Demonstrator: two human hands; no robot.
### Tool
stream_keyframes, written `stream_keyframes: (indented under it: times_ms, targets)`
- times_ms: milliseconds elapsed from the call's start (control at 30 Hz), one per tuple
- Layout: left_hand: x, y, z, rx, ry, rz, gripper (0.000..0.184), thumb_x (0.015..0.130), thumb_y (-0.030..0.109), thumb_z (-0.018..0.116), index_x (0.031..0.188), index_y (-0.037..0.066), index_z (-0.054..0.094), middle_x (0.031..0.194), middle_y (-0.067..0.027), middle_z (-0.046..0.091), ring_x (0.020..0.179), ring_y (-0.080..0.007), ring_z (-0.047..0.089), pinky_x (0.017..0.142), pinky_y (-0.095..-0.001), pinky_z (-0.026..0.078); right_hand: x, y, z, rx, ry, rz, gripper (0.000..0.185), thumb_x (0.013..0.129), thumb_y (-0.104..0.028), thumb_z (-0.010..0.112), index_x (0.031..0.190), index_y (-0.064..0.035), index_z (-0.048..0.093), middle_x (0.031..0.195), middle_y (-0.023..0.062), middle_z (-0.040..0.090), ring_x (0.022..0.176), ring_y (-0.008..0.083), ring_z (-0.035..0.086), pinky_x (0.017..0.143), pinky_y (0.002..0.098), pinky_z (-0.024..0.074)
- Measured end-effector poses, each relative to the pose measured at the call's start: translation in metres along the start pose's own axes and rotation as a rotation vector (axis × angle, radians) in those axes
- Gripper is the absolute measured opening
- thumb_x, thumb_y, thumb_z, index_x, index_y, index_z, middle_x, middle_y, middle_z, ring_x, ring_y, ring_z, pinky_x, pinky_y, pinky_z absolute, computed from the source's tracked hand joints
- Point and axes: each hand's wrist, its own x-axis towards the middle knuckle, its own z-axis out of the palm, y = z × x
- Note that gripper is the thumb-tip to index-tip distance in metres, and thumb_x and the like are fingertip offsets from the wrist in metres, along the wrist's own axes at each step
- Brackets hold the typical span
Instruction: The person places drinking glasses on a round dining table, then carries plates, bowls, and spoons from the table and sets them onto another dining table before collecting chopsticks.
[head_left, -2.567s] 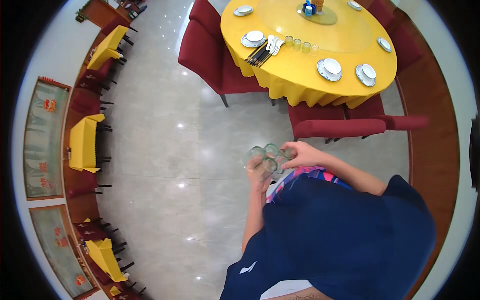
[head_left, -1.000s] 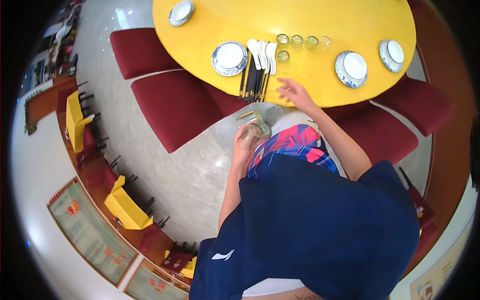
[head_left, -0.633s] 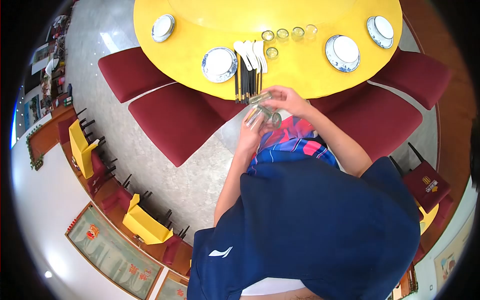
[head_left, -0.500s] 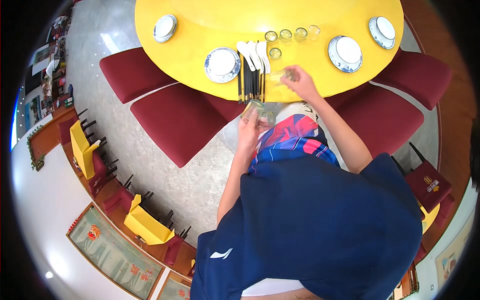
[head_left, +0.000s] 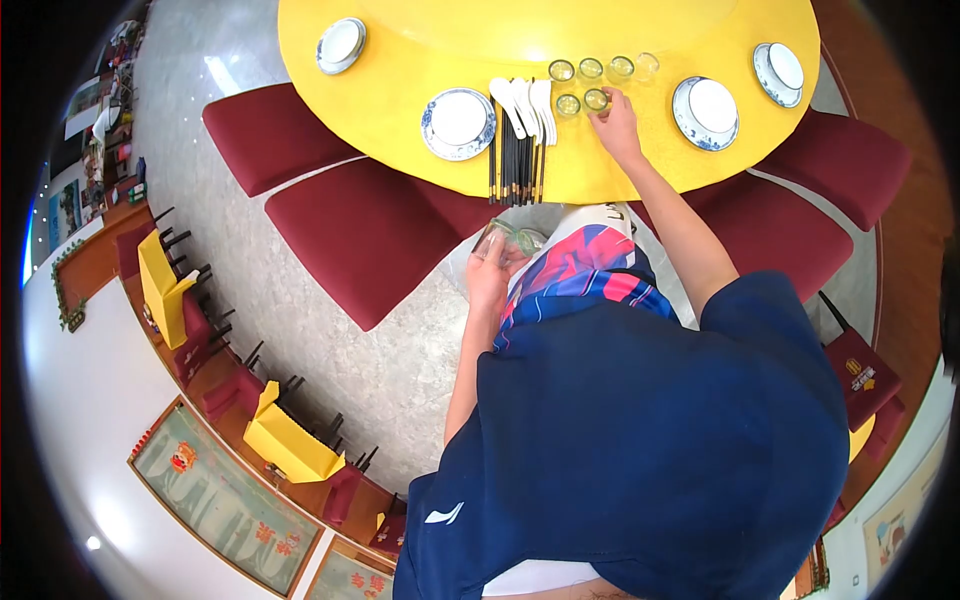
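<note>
1. Glass (head_left: 596,99) at the right hand (head_left: 618,125) stands on the yellow-covered surface (head_left: 400,85), just beside another glass (head_left: 568,105); thumb and fingers are closed about its near right side.
2. Left hand (head_left: 489,275) is clamped on a cluster of clear glasses (head_left: 495,238), held low, just off the near edge; they overlap, so I cannot count them.
3. Behind the standing pair runs a row of four glasses (head_left: 591,68); a sideways nudge from the right hand could probably knock one into its neighbour and chip it.
4. White spoons (head_left: 522,107) and dark chopsticks (head_left: 514,172) lie to the left; a sleeve or wrist sweeping that way might disturb them.
5. Likeliest trouble, I judge, is the left-hand cluster: smooth glass pressed against glass could slip if that grip loosens, and the hard floor (head_left: 385,380) shows near it.
</note>
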Motion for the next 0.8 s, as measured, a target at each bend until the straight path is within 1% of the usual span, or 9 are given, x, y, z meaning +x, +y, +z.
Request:
stream_keyframes:
  times_ms: [33,167,233,300,400,467,567,667,800]
  targets:
    - [0.0,-0.001,0.001,-0.004,0.002,0.0,0.028,0.094,0.019,0.052,0.115,0.0,0.053,0.092,-0.0088,0.061,0.079,-0.0178,0.061,0.073,-0.0347,0.055,-0.001,0.001,0.003,0.065,0.015,0.019,0.052,0.074,-0.011,0.07,0.119,-0.003,0.046,0.106,0.019,0.052,0.08,0.0271,0.061,0.076,0.0391,0.0497]
    - [0.0,0.0,0.0,0.049,0.006,0.004,0.028,0.094,0.018,0.053,0.116,0.0,0.053,0.096,-0.0091,0.06,0.08,-0.018,0.061,0.073,-0.0343,0.055,-0.023,0.0,-0.001,0.011,0.093,0.006,0.052,0.075,-0.012,0.069,0.121,-0.0031,0.047,0.104,0.0171,0.053,0.079,0.0239,0.061,0.074,0.0368,0.0499]
    - [0.004,0.002,0.004,0.067,-0.012,0.015,0.028,0.094,0.018,0.052,0.115,0.0,0.052,0.097,-0.009,0.06,0.079,-0.018,0.06,0.073,-0.0342,0.055,-0.043,-0.014,-0.016,0.014,-0.126,-0.053,0.051,0.078,-0.018,0.068,0.123,-0.0037,0.048,0.102,0.015,0.057,0.076,0.0218,0.061,0.072,0.0328,0.0499]
    - [0.007,0.004,0.008,0.114,-0.038,-0.003,0.027,0.094,0.017,0.051,0.115,0.0,0.053,0.094,-0.0083,0.06,0.077,-0.0177,0.06,0.071,-0.0339,0.056,-0.065,-0.047,-0.033,0.123,-0.591,0.035,0.052,0.083,-0.026,0.066,0.126,-0.0047,0.048,0.101,0.0119,0.06,0.078,0.0187,0.061,0.073,0.0298,0.0497]
    - [0.016,0.001,0.011,0.153,-0.154,-0.063,0.025,0.094,0.016,0.051,0.114,0.001,0.054,0.093,-0.0083,0.061,0.077,-0.0172,0.061,0.069,-0.0335,0.056,-0.107,-0.082,-0.04,0.559,-0.941,0.109,0.048,0.089,-0.027,0.061,0.13,-0.0056,0.047,0.103,0.0067,0.062,0.086,0.0135,0.061,0.074,0.0281,0.0494]
    - [0.014,0.005,0.022,0.148,-0.204,-0.119,0.024,0.094,0.016,0.051,0.113,0.001,0.055,0.091,-0.0085,0.061,0.076,-0.0169,0.061,0.068,-0.0331,0.056,-0.127,-0.086,-0.03,0.727,-0.968,0.105,0.044,0.091,-0.027,0.059,0.129,-0.0073,0.049,0.103,0.0044,0.06,0.086,0.0116,0.058,0.074,0.0269,0.0485]
    - [0.013,0.008,0.031,0.184,-0.245,-0.199,0.024,0.093,0.015,0.052,0.112,0.001,0.055,0.089,-0.0082,0.062,0.075,-0.0159,0.062,0.067,-0.0324,0.056,-0.121,-0.085,-0.034,0.706,-1.06,0.213,0.038,0.09,-0.024,0.06,0.121,-0.0033,0.054,0.102,0.0062,0.061,0.09,0.0124,0.057,0.079,0.0267,0.0476]
    - [0.01,0.012,0.039,0.281,-0.275,-0.211,0.024,0.093,0.016,0.052,0.112,0.001,0.056,0.085,-0.0071,0.062,0.074,-0.0148,0.062,0.068,-0.0323,0.056,-0.117,-0.077,-0.045,0.675,-1.04,0.108,0.035,0.088,-0.023,0.063,0.114,-0.0004,0.057,0.101,0.0079,0.061,0.092,0.0134,0.058,0.081,0.0271,0.0476]
    - [0.016,0.007,0.04,0.304,-0.283,-0.211,0.026,0.094,0.02,0.05,0.113,0.002,0.056,0.083,-0.0055,0.062,0.074,-0.0138,0.062,0.068,-0.0327,0.056,-0.106,-0.066,-0.063,0.676,-0.969,0.116,0.034,0.086,-0.024,0.066,0.111,-0.0018,0.06,0.096,0.0072,0.063,0.088,0.0137,0.06,0.078,0.0279,0.0499]
